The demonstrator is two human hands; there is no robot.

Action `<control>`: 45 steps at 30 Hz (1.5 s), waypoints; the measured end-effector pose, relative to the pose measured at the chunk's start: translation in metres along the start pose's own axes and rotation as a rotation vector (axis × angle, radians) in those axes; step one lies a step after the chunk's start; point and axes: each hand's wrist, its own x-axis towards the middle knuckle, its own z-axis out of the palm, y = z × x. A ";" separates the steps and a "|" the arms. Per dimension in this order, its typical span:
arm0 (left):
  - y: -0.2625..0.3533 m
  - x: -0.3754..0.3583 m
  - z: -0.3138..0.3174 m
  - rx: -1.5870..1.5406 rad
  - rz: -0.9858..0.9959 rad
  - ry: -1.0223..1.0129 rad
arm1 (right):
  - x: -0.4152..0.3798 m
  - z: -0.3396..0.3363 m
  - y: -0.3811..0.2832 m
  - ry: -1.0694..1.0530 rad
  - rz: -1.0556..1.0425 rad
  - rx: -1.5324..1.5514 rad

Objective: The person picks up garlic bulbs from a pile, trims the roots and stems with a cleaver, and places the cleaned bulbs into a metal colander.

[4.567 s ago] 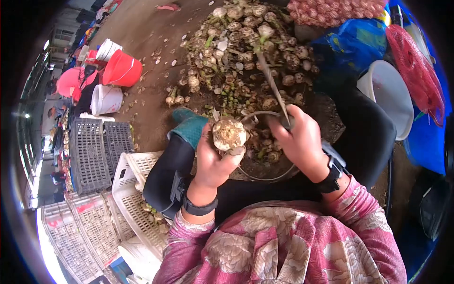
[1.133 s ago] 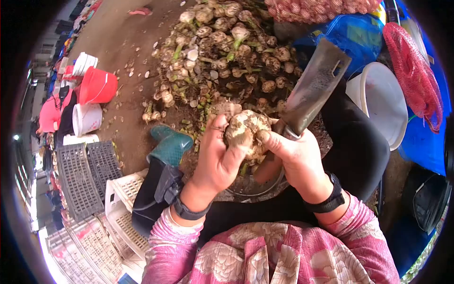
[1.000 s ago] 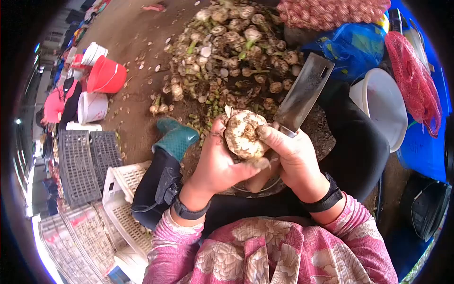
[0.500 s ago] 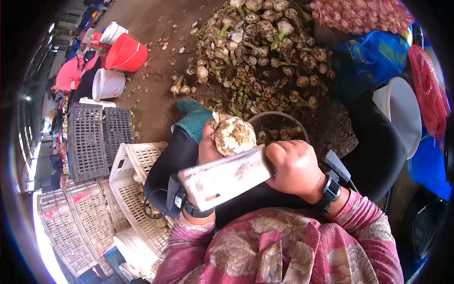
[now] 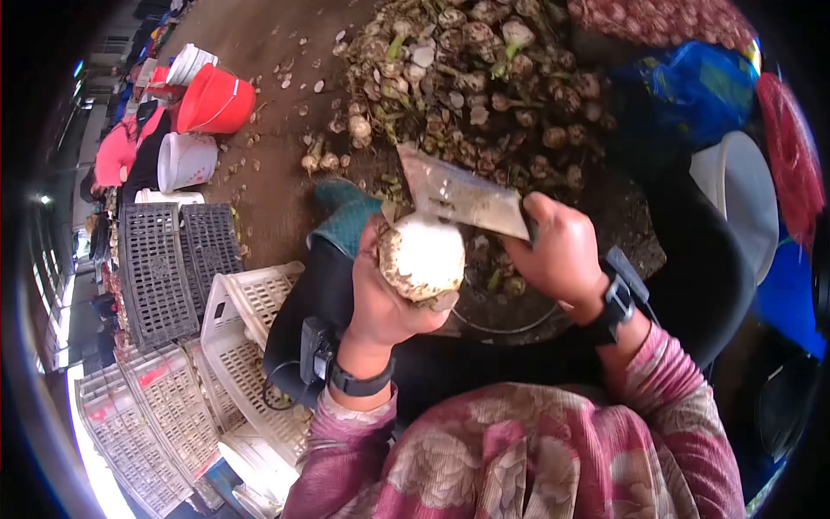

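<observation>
Fingers of the left hand (image 5: 380, 298) are clamped around a round, soil-stained white bulb (image 5: 424, 257), the thumb along its near edge. Those of the right hand (image 5: 562, 251) are wrapped around the handle (mostly hidden in the fist) of a broad, flat, grey metal knife (image 5: 467, 195).

2 things have changed within the last second. The bulb's upturned face, brown and rough a moment ago, is now smooth and bright white, with brown skin left around its side; and the blade, which lay across the near side over the left wrist, now stands on the far side. Whether its edge touches the bulb, I cannot tell. As I judge it, this 1 face has been pared clean, and the cut there looks finished or nearly so.

The bulb is held above the lap, near a dark green rubber boot (image 5: 346, 221). Beyond the blade lies a loose heap of soil-stained, cream-and-brown bulbs (image 5: 471, 82).
</observation>
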 end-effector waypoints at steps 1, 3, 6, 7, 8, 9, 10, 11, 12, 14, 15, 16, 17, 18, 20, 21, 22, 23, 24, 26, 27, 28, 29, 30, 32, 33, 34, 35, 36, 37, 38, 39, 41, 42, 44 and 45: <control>0.007 -0.007 0.002 -0.092 -0.069 0.014 | -0.009 0.003 0.002 -0.011 0.075 0.021; 0.017 -0.001 0.009 -0.274 -0.135 0.056 | -0.002 0.010 0.018 0.009 0.169 0.044; 0.017 -0.008 0.003 -0.251 -0.077 0.123 | -0.004 0.002 0.003 -0.049 0.343 0.304; 0.019 -0.008 0.002 -0.244 -0.084 0.150 | -0.002 -0.002 -0.002 -0.062 0.378 0.371; 0.021 -0.005 0.003 -0.232 -0.034 0.206 | -0.002 -0.007 -0.007 -0.070 0.344 0.400; 0.024 -0.002 0.002 -0.221 0.016 0.263 | -0.003 -0.014 -0.016 -0.058 0.347 0.514; 0.027 -0.006 -0.001 -0.355 -0.030 0.265 | -0.003 -0.021 -0.024 -0.064 0.321 0.548; 0.033 -0.007 -0.002 -0.485 -0.074 0.265 | -0.002 -0.027 -0.032 -0.069 0.292 0.585; 0.041 -0.004 0.008 -0.487 -0.021 0.369 | -0.001 -0.035 -0.041 -0.076 0.237 0.582; 0.057 -0.002 0.022 -0.529 0.000 0.370 | -0.002 -0.039 -0.051 -0.011 0.080 0.586; 0.061 -0.002 0.026 -0.552 0.008 0.369 | -0.001 -0.045 -0.057 -0.046 0.066 0.597; 0.060 -0.005 0.027 -0.545 0.027 0.331 | -0.001 -0.047 -0.056 -0.056 0.026 0.579; 0.058 -0.007 0.021 -0.664 0.000 0.269 | -0.001 -0.048 -0.054 -0.068 -0.011 0.559; 0.057 -0.009 0.009 -0.781 -0.031 0.206 | -0.002 -0.043 -0.043 -0.152 0.042 0.480; 0.076 -0.001 0.008 -0.726 0.083 0.157 | -0.011 -0.008 0.008 -0.418 0.099 0.239; 0.086 0.004 0.000 -0.626 0.164 0.026 | -0.030 0.008 0.032 -0.561 0.242 0.039; 0.089 0.011 0.000 -0.578 0.146 0.069 | -0.033 0.008 0.025 -0.404 0.296 0.103; 0.088 0.015 0.000 -0.528 0.123 0.128 | -0.032 0.007 0.023 -0.263 0.343 0.171; 0.077 0.020 -0.006 -0.455 -0.085 0.018 | -0.024 0.006 0.025 -0.050 0.251 0.284; 0.032 0.012 -0.005 -0.320 -0.368 -0.098 | 0.002 -0.029 0.003 0.007 0.347 0.440; 0.001 0.012 0.011 -0.264 -0.411 -0.096 | 0.013 -0.042 -0.001 0.015 0.371 0.471; -0.018 0.014 0.025 -0.083 -0.560 -0.183 | 0.015 -0.046 0.001 0.041 0.390 0.574; -0.036 0.016 0.034 0.097 -0.709 -0.261 | 0.014 -0.048 0.004 0.059 0.409 0.674; -0.061 0.015 0.038 0.210 -0.600 -0.279 | 0.012 -0.050 0.006 0.073 0.428 0.774; -0.124 0.020 0.033 0.174 -0.432 -0.240 | 0.002 -0.050 0.003 0.058 0.470 0.780; -0.135 0.034 0.026 0.501 -0.088 -0.074 | -0.004 -0.048 0.003 0.062 0.474 0.776; -0.143 0.050 0.017 0.402 -0.255 0.050 | -0.007 -0.052 0.003 0.003 0.563 0.825; -0.149 0.065 0.004 0.305 -0.422 0.174 | -0.009 -0.051 0.005 -0.026 0.616 0.864; -0.155 0.082 -0.015 0.240 -0.581 0.195 | -0.009 -0.050 0.007 -0.053 0.667 0.905; -0.158 0.096 -0.032 0.175 -0.735 0.216 | -0.007 -0.049 0.009 -0.078 0.716 0.947; -0.150 0.108 -0.038 0.024 -0.823 0.338 | -0.006 -0.045 0.012 -0.066 0.693 0.940; -0.144 0.121 -0.043 -0.126 -0.906 0.458 | -0.003 -0.043 0.013 -0.066 0.696 0.977; -0.213 0.143 -0.085 0.148 -0.831 0.624 | 0.002 -0.039 0.013 -0.061 0.706 1.045; -0.219 0.156 -0.089 0.278 -0.858 0.632 | 0.002 -0.031 0.017 -0.032 0.697 1.080; -0.223 0.183 -0.089 0.506 -0.900 0.551 | 0.004 -0.028 0.025 -0.079 0.775 1.085; -0.223 0.193 -0.085 0.563 -0.880 0.500 | 0.006 -0.027 0.028 -0.086 0.817 1.068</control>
